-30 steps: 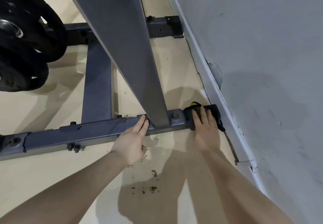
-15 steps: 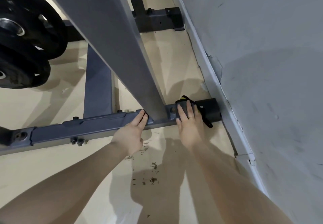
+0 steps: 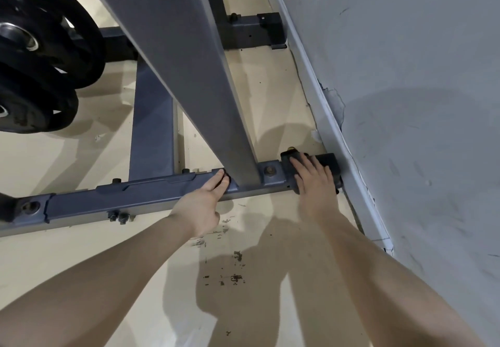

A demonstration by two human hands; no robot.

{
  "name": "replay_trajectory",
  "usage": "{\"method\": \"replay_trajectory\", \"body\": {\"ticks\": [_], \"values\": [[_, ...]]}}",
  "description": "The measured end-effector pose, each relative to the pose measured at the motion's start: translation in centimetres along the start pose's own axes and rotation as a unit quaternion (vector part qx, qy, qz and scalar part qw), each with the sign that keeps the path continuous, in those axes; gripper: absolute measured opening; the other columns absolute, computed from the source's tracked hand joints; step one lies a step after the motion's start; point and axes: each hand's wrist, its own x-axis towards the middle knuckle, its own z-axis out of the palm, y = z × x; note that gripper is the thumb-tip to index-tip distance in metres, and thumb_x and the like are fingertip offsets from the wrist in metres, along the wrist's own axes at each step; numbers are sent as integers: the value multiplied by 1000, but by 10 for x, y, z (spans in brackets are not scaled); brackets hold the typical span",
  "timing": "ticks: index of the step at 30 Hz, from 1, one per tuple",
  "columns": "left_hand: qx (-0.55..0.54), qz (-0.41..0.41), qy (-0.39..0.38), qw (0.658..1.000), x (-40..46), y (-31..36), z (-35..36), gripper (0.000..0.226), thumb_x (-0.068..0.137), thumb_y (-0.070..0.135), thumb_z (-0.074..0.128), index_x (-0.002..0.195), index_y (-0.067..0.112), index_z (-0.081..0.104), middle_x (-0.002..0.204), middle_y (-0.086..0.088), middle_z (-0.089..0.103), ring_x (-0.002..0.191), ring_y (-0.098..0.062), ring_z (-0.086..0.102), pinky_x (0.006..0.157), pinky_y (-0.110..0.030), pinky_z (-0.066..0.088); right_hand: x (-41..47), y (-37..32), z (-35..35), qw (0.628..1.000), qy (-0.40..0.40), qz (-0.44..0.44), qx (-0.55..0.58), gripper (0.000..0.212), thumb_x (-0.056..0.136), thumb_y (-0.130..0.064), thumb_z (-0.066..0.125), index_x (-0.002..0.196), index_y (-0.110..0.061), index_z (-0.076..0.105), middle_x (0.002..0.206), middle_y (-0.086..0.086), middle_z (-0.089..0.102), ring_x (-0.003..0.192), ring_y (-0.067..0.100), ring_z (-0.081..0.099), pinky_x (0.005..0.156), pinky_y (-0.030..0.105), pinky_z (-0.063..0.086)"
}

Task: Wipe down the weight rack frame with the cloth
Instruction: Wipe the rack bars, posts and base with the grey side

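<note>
We see the weight rack frame [image 3: 116,200], grey-blue steel with bolted joints, lying as a low bar across the pale floor [image 3: 270,306] and meeting a slanted upright near the wall [image 3: 405,103]. Our right hand [image 3: 313,181] presses flat, fingers straight, on the dark cloth [image 3: 288,162] at the bar's wall end; our left hand [image 3: 205,203] rests straight-fingered on the bar beside the upright. We can read no writing on the black plates [image 3: 40,62].
</note>
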Motion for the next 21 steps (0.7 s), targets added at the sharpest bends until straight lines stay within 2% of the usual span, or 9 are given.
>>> {"method": "replay_trajectory", "body": {"ticks": [4,6,8,9,11,13,15,17,21], "values": [[11,-2,1,1000,2,4,1,83,85,3,42,151,25,-5,155,15,-21,77,-17,53,58,-26,43,-4,-40,6,992,27,84,88,39,103,-17,32,140,-15,43,154,5,28,145,25,15,115,33,5],[-9,3,-3,1000,2,3,1,83,85,-2,40,151,25,-4,154,16,-20,80,-16,53,57,-25,40,-21,-62,11,971,48,122,199,35,103,-14,32,133,-11,50,152,5,33,144,23,17,113,26,10],[-49,19,2,999,3,-1,2,82,84,-6,36,151,24,-1,155,18,-17,95,-15,55,57,-20,39,-36,-68,5,944,49,162,285,32,102,-12,33,128,-11,52,145,7,43,137,24,32,108,26,24],[-77,29,4,997,3,-4,2,81,85,-7,35,152,23,2,155,18,-14,109,-15,53,62,-18,42,-44,-70,-1,929,35,187,317,31,102,-13,32,126,-12,52,137,9,50,128,26,43,101,29,33],[-118,51,12,992,1,-9,3,77,87,-7,35,151,22,6,157,15,-8,134,-15,36,90,-17,41,-61,-81,-12,892,-12,227,391,28,103,-17,30,124,-16,50,120,9,57,110,25,54,88,29,42],[-111,72,24,991,-5,-15,5,72,90,-5,36,151,19,6,159,7,-1,144,-15,14,108,-15,18,-81,-98,-15,846,-48,242,473,26,104,-21,30,121,-19,49,114,6,57,103,20,55,84,26,41],[-78,91,36,992,-15,-23,4,70,91,-5,35,151,18,5,159,4,3,145,-14,6,110,-14,6,-94,-120,-11,804,-51,264,530,28,104,-23,32,124,-15,50,116,8,59,100,19,56,86,29,43],[-39,113,43,992,-28,-39,-2,72,91,-6,35,151,20,4,159,5,2,146,-14,5,112,-17,6,-97,-144,-8,760,-48,310,569,34,103,-28,36,130,-14,50,123,10,58,105,23,56,91,35,45],[-10,131,80,988,-47,-92,-20,71,89,-5,36,151,21,9,158,2,11,144,-17,14,115,-22,13,-98,-186,-16,780,-60,270,562,31,104,-23,32,127,-15,51,118,12,60,109,24,57,90,34,46]]}}
